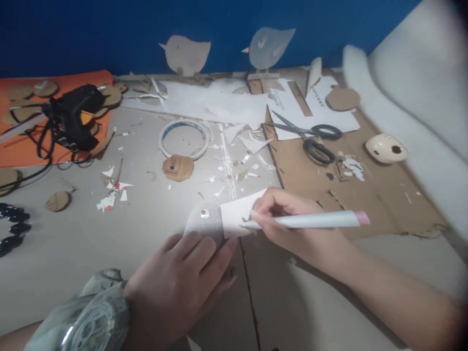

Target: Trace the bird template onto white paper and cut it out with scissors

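Far off, I see a deep-blue backdrop (127,29). At left, a black glue gun (78,114) against an orange sheet (22,152). Near, a white marker (318,220) with a pink end and a speckled grey cutout (199,225). At right, black-handled scissors (307,132) and plain brown cardboard (365,200).

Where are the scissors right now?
In the head view, the scissors lie right of centre, beyond the right hand, across the lower edge of the printed white paper on the brown cardboard, just left of small white scraps.
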A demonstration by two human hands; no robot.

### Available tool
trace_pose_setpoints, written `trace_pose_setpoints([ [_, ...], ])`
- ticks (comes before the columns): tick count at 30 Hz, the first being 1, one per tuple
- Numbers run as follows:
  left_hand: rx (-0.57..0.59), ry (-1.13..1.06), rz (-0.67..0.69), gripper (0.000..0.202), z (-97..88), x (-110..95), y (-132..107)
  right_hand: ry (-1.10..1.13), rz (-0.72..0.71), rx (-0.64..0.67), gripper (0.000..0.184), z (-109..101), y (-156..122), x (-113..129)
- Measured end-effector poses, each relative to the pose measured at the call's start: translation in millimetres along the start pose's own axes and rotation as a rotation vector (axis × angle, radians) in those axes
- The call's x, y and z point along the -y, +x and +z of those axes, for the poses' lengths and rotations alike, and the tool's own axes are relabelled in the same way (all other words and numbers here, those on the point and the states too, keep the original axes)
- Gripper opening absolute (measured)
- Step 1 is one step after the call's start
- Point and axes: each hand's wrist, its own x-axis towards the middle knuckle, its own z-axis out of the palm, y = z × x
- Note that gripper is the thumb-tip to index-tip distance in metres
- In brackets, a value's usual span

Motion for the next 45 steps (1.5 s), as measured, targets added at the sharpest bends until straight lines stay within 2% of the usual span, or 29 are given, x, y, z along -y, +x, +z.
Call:
trace_pose_setpoints([
  [12,-0.005,-0.010,-0.002,0.032,-1.4,0.1,0.6,0.035,-0.054,0.088,0.026,-4.6,0.9,0.6],
  [19,0.001,0.020,-0.032,0.032,0.3,-1.5,-1.0,0.087,0.067,0.048,0.014,-8.7,-3.5,10.3],
  [23,0.015,0.043,-0.104,0.029,0.2,-2.3,-1.3,0.111,-0.016,-0.005,0.017,-11.8,-6.3,19.8],
  [27,0.091,0.010,-0.146,0.031,-0.4,-1.4,-0.1,0.036,-0.082,0.005,0.015,-6.2,-5.8,15.7],
  [30,0.096,-0.003,-0.163,0.031,-0.5,-0.5,0.7,0.024,-0.090,-0.037,0.015,-0.1,-3.8,8.3],
  [36,0.122,0.002,-0.168,0.030,-2.7,-1.9,1.6,-0.011,-0.099,-0.030,0.014,3.1,-1.7,3.9],
  [45,0.063,0.040,-0.150,0.033,-0.6,-4.3,-1.6,0.015,-0.029,0.013,0.013,-3.8,-1.6,16.8],
])
